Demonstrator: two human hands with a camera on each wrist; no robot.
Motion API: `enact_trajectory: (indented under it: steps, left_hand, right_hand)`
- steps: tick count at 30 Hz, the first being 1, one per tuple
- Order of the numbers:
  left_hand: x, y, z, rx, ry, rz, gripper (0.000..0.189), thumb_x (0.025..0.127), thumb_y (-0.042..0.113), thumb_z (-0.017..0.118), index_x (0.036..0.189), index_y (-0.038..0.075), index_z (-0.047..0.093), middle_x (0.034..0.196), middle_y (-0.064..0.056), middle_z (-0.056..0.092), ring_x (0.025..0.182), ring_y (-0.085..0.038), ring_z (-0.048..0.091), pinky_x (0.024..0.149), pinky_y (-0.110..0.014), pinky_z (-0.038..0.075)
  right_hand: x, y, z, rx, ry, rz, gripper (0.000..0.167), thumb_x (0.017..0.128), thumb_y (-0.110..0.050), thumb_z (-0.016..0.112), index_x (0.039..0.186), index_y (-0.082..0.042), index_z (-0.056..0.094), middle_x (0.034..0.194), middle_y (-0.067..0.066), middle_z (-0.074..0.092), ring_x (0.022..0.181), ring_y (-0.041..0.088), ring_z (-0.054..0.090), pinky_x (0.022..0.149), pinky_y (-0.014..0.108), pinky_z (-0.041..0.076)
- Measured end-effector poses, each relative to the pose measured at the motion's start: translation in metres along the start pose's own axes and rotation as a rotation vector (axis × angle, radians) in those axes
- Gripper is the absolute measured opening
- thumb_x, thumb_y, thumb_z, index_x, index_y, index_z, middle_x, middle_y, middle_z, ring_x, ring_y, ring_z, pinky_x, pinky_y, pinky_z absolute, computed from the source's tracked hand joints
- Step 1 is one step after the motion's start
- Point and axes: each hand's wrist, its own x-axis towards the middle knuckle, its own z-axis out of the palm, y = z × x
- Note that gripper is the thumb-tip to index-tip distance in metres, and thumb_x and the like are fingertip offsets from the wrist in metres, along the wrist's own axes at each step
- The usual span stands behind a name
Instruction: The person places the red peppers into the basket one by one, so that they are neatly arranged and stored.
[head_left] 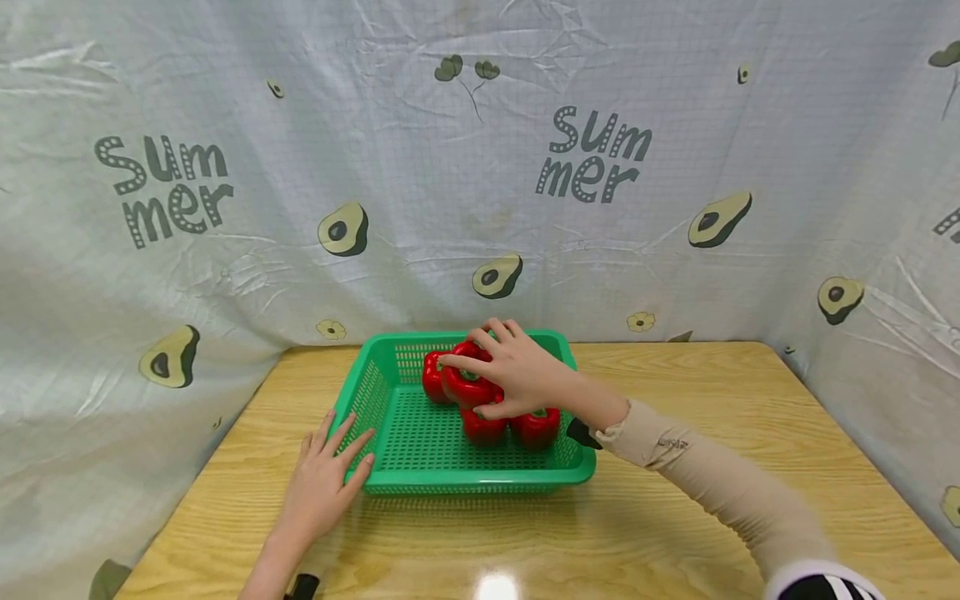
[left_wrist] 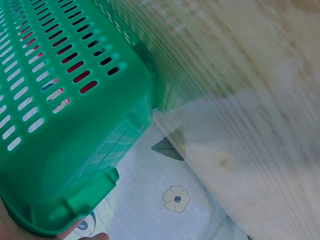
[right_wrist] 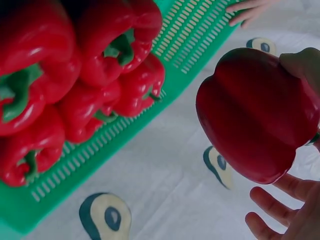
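Note:
Over the green basket (head_left: 480, 477), my right hand (head_left: 525, 371) curves its thumb and fingers around a red bell pepper (right_wrist: 260, 115). From above, this pepper overlaps others heaped in the basket's right half. Several more red bell peppers (right_wrist: 135, 87) with green stems sit close together there, partly covered by my hand and forearm. My left hand (head_left: 322, 479) rests at the basket's left rim, fingers spread and fairly straight. In the left wrist view the slotted basket wall (left_wrist: 65, 120) fills the left side, and only bits of that hand show at the bottom.
A wooden table (head_left: 690, 400) carries the basket near its back edge. Behind and at the sides hangs a pale cloth (head_left: 420, 167) printed with avocados, flowers and lettering. The basket floor (head_left: 412, 433) shows bare on the left.

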Motion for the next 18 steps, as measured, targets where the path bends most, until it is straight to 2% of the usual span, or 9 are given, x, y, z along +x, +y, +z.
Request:
enact_trajectory:
  steps: [7, 12, 18]
  left_hand:
    - [0.000, -0.001, 0.000, 0.006, -0.004, -0.005, 0.038, 0.087, 0.031, 0.053, 0.121, 0.013, 0.058, 0.136, -0.017, 0.042, 0.133, -0.040, 0.022, 0.098, -0.066, 0.022]
    - [0.001, -0.001, 0.000, 0.002, 0.005, 0.004, 0.039, 0.088, 0.032, 0.052, 0.121, 0.013, 0.057, 0.136, -0.017, 0.043, 0.133, -0.040, 0.021, 0.098, -0.066, 0.022]
    - [-0.001, -0.001, 0.000, 0.005, 0.003, 0.001, 0.040, 0.089, 0.035, 0.049, 0.122, 0.013, 0.057, 0.136, -0.017, 0.043, 0.133, -0.039, 0.021, 0.099, -0.065, 0.022]
  right_hand:
    - [0.016, -0.007, 0.017, 0.011, -0.053, -0.003, 0.065, 0.072, -0.052, 0.058, 0.131, -0.027, 0.044, 0.109, 0.003, 0.049, 0.096, 0.020, 0.038, 0.076, 0.033, 0.034]
    - [0.024, -0.012, 0.030, 0.006, -0.143, -0.001, 0.065, 0.074, -0.055, 0.057, 0.132, -0.029, 0.042, 0.111, 0.003, 0.048, 0.095, 0.020, 0.036, 0.073, 0.032, 0.033]
    - [0.033, -0.019, 0.043, -0.022, -0.278, -0.001, 0.067, 0.074, -0.059, 0.057, 0.133, -0.033, 0.039, 0.118, 0.002, 0.049, 0.101, 0.019, 0.037, 0.079, 0.033, 0.036]
